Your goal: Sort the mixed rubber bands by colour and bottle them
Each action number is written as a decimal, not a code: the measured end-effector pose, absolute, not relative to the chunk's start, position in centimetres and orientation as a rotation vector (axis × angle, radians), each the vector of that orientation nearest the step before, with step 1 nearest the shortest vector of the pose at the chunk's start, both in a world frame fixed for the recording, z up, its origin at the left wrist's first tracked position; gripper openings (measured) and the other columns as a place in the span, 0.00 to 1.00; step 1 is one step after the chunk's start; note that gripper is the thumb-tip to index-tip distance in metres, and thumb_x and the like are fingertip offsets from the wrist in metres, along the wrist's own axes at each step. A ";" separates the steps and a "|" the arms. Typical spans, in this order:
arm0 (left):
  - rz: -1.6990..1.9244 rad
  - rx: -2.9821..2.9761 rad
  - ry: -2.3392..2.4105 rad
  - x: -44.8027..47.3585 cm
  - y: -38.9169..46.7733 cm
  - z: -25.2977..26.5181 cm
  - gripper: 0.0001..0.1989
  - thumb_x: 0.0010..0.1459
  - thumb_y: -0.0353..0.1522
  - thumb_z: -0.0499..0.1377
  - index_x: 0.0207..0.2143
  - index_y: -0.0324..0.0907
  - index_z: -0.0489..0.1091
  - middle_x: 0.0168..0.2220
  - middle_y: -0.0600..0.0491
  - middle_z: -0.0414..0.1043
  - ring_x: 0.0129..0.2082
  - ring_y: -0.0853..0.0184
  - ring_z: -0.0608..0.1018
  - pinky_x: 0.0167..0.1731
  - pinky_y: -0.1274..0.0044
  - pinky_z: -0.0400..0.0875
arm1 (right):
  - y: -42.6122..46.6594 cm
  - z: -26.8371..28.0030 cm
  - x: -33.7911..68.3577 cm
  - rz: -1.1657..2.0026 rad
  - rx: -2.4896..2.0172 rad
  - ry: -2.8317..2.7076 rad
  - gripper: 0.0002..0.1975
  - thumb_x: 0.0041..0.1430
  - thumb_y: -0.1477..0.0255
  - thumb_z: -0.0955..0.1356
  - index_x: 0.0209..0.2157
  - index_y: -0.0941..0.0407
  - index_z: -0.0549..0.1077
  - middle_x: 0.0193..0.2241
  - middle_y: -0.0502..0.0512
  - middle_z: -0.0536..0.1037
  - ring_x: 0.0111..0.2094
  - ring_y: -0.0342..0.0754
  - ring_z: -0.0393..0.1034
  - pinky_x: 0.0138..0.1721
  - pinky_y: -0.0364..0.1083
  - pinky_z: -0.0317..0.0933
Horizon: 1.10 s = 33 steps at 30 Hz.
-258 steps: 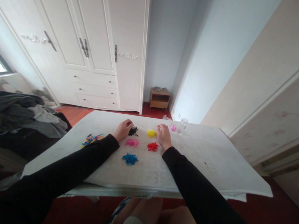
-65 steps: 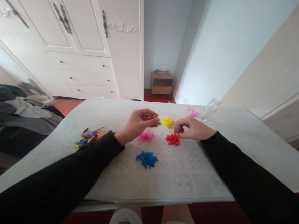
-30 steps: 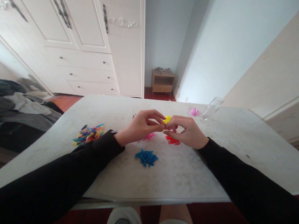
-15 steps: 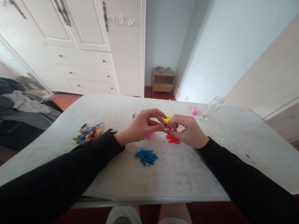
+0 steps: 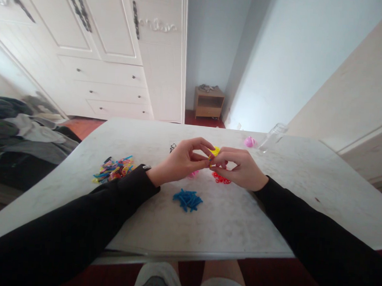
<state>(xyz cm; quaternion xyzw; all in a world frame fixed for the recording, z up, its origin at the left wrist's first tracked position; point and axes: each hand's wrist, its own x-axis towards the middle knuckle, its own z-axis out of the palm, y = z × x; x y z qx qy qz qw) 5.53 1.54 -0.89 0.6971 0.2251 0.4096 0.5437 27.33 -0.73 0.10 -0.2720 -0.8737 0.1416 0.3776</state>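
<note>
My left hand [image 5: 185,160] and my right hand [image 5: 238,166] meet over the middle of the table, fingertips pinched together. Between them is a small yellow piece [image 5: 210,160] with a darker patch; its kind is too small to make out. Behind the fingers lies a pile of yellow pieces [image 5: 215,151], partly covered. Under the right hand are red loop-like pieces [image 5: 220,178], and pink pieces [image 5: 194,174] show below the left. A pile of blue stick-like pieces [image 5: 188,200] lies nearer to me. Black pieces [image 5: 173,147] peek out behind my left hand.
A mixed multicoloured pile [image 5: 114,169] lies on the white table [image 5: 224,231] beside my left forearm. Toward the back right, a clear glass bottle [image 5: 273,137] rests tilted near a pink rounded object [image 5: 249,141]. Dark clothes [image 5: 48,145] are heaped beyond the left edge.
Both hands stay pinched together at nearly the same spot. The yellow piece between the fingertips now shows more upright, with small finger shifts. The piles lie as before.
</note>
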 end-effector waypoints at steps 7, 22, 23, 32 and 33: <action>0.958 1.626 0.571 5.5 1.6 -1.0 0.17 0.56 0.33 0.71 0.45 0.38 0.72 0.40 0.48 0.82 0.36 0.66 0.86 0.36 0.77 0.81 | -0.9 0.3 27.3 0.377 -0.736 -2.215 0.07 0.62 0.75 0.71 0.29 0.55 0.71 0.26 0.49 0.74 0.27 0.42 0.67 0.30 0.43 0.62; 1.003 1.569 0.631 5.5 1.5 -0.8 0.18 0.53 0.34 0.73 0.43 0.39 0.72 0.40 0.48 0.82 0.41 0.59 0.87 0.38 0.75 0.82 | 1.2 0.0 28.8 0.314 -1.122 -1.830 0.05 0.54 0.74 0.71 0.27 0.54 0.71 0.25 0.49 0.74 0.28 0.45 0.67 0.32 0.47 0.60; 1.011 1.555 0.638 5.5 1.5 -0.8 0.19 0.51 0.34 0.74 0.42 0.39 0.72 0.39 0.48 0.82 0.40 0.59 0.87 0.37 0.75 0.83 | 1.6 -0.2 29.1 0.304 -1.163 -1.805 0.05 0.54 0.73 0.71 0.27 0.54 0.71 0.25 0.49 0.75 0.29 0.45 0.68 0.32 0.47 0.61; 1.068 1.520 0.757 5.7 1.9 -0.9 0.24 0.42 0.35 0.78 0.37 0.38 0.72 0.35 0.51 0.81 0.32 0.64 0.86 0.31 0.79 0.81 | 3.9 -2.3 30.6 0.295 -1.328 -1.897 0.05 0.51 0.70 0.73 0.26 0.55 0.74 0.30 0.53 0.75 0.34 0.48 0.69 0.32 0.46 0.62; 1.070 1.522 0.764 5.7 1.9 -0.9 0.24 0.42 0.35 0.78 0.37 0.38 0.72 0.34 0.52 0.81 0.31 0.65 0.86 0.30 0.80 0.80 | 4.0 -2.5 30.7 0.296 -1.347 -1.904 0.05 0.51 0.70 0.73 0.26 0.56 0.74 0.30 0.53 0.75 0.34 0.48 0.69 0.33 0.46 0.62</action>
